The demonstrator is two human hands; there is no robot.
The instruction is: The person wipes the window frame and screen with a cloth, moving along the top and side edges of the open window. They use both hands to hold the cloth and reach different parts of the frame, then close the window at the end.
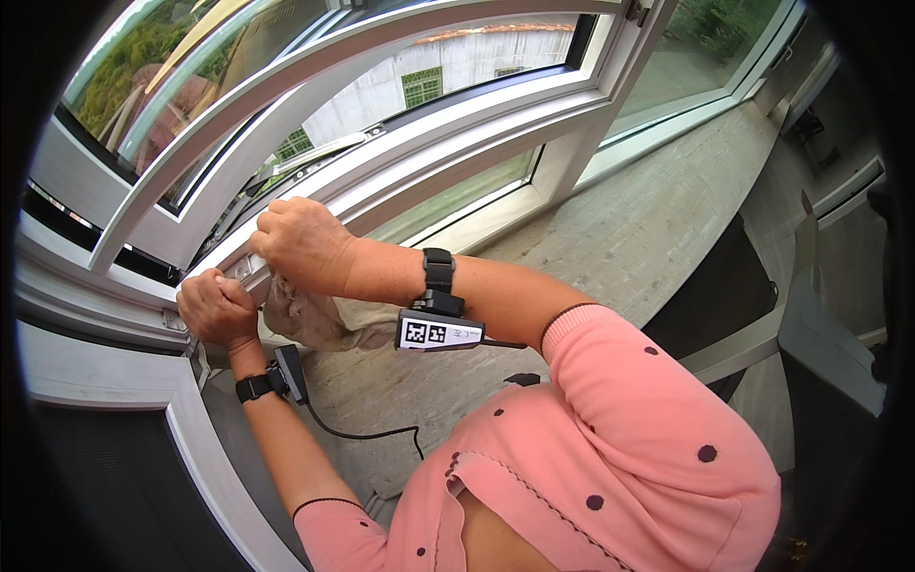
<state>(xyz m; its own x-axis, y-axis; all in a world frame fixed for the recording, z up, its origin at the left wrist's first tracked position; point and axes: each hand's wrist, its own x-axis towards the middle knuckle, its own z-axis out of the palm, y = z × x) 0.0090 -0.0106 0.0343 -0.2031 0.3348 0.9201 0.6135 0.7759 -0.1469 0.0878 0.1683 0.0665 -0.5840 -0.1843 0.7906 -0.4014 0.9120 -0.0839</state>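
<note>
My right hand (303, 246) is closed in a fist on the lower rail of the white window frame (381, 214). A dirty, pale cloth (303, 315) hangs from under it on the room side. Just left and nearer, my left hand (217, 307) is closed with its fingers curled over the corner of the same frame. Whether it also has part of the cloth is hidden. Between the two hands a small metal fitting (250, 267) shows on the rail. Past the rail, the outward-opened sash (214, 205) is held by a metal stay arm (334, 145).
A grey wood-patterned sill (572, 234) runs below the window toward the far right. At the lower left stands a white-framed dark screen panel (176, 419). A grey chair-like piece (829, 305) is at the right. A black cable (372, 436) trails from my left wrist.
</note>
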